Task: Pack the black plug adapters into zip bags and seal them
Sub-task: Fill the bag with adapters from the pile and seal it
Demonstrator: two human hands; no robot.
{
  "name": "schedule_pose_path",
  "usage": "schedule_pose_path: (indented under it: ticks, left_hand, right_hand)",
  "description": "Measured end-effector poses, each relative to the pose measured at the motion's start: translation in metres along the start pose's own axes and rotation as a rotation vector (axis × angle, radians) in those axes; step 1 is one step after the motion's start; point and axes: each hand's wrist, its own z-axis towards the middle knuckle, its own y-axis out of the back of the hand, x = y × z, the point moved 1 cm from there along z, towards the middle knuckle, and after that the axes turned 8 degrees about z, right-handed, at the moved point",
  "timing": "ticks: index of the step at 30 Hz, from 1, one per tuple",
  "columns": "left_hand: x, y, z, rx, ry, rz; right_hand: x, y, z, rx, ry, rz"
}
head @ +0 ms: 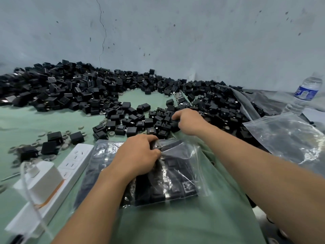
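A wide heap of black plug adapters (73,88) covers the far side of the green table (158,224), with more loose ones nearer me. A clear zip bag (175,175) partly filled with adapters lies in front of me. My left hand (139,154) grips the bag's upper edge. My right hand (189,120) reaches into the loose adapters just beyond the bag, its fingers curled round a black adapter (175,125).
A white power strip (70,166) with a white charger (42,176) and cable lies at the left. Clear bags (288,138) lie at the right, a water bottle (304,92) behind them. Small grey rings (37,143) are scattered at the left. A grey wall stands behind.
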Motion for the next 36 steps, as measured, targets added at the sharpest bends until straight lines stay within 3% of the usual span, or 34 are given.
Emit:
schedule_pose_path:
  ticks: [6, 8, 11, 14, 19, 23, 28, 36]
  left_hand:
    - [-0.003, 0.002, 0.003, -0.027, -0.017, -0.051]
    - [-0.006, 0.005, -0.002, -0.046, -0.008, -0.019]
    - [-0.017, 0.007, -0.013, -0.198, -0.006, 0.074]
    - [-0.045, -0.002, -0.029, -0.342, -0.114, 0.116]
    - [-0.087, -0.034, -0.053, -0.302, -0.176, 0.339]
    - [-0.095, -0.043, -0.052, -0.211, -0.083, 0.342]
    - [-0.098, -0.038, -0.058, -0.336, -0.055, 0.142]
    - [-0.101, -0.036, -0.063, -0.402, -0.081, 0.128]
  right_hand:
    - [-0.008, -0.019, 0.012, 0.082, -0.035, -0.294]
    - [-0.014, -0.013, 0.003, 0.014, -0.06, -0.148]
    - [-0.02, 0.013, -0.03, -0.229, -0.019, 0.261]
    - [-0.034, 0.027, -0.091, -0.3, -0.056, 0.372]
    - [-0.059, 0.01, -0.16, -0.209, -0.205, 0.27]
    - [-0.063, 0.001, -0.156, -0.198, -0.221, 0.222]
    - [-0.061, -0.012, -0.144, -0.217, -0.091, 0.506]
    - [-0.042, -0.033, -0.124, -0.141, -0.008, 0.756]
